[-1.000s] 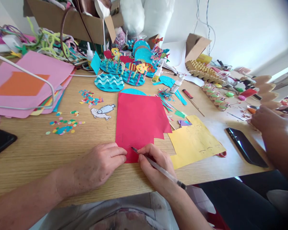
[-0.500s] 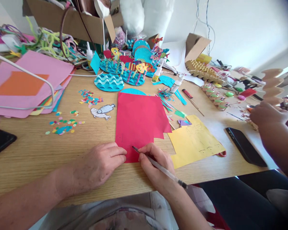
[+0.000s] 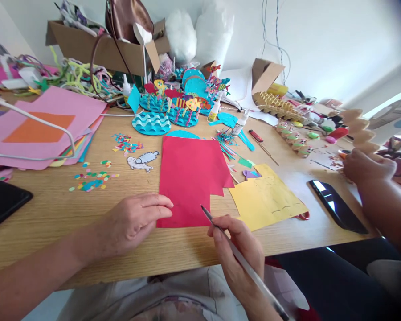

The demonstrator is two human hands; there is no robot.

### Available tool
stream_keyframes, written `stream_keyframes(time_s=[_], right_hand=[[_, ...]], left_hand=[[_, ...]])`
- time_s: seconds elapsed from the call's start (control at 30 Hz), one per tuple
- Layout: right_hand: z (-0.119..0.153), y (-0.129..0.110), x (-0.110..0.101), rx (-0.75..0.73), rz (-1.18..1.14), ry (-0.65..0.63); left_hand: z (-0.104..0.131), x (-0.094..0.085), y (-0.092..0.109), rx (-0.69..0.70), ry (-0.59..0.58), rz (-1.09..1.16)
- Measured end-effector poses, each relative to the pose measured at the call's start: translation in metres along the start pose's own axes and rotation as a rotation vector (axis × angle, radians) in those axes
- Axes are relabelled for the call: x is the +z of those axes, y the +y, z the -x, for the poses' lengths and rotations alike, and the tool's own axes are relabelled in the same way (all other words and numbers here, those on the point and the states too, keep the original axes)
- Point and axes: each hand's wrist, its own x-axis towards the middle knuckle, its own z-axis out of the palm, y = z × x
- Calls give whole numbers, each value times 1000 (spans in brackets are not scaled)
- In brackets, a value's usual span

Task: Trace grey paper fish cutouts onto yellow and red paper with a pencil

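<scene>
A sheet of red paper with a stepped, cut right edge lies on the wooden table in front of me. My left hand rests at its lower left corner, fingers stretched out flat on the paper. Between thumb and fingers my right hand grips a pen with a clear barrel. Its tip is over the lower right part of the red sheet; whether it touches I cannot tell. A yellow sheet with small pen marks lies to the right. Two fish cutouts lie left of the red sheet.
Coloured paper dots and scraps lie at the left near stacked pink paper. Glue bottles and blue sea-themed crafts stand behind. A phone lies right, beside another person's hand with scissors and an egg-carton strip.
My right hand has moved right and toward me with the pen, its tip shifting from the lower middle of the red sheet toward its right edge. My left hand has slid slightly left.
</scene>
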Motion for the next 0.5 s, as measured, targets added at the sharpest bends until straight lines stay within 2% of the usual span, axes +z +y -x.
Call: stream_keyframes(time_s=[0.1, 0.17, 0.3, 0.4, 0.5], right_hand=[[8, 0, -13, -45, 31, -7], [13, 0, -20, -74, 56, -56], [23, -1, -25, -160, 57, -133], [31, -3, -22, -203, 41, -149], [38, -7, -21, -203, 36, -147]], left_hand=[[1, -11, -1, -22, 63, -40], [3, -19, 2, -49, 108, -71], [8, -31, 16, -154, 187, -97], [15, -31, 30, -263, 209, -49], [21, -22, 40, -310, 239, -36]])
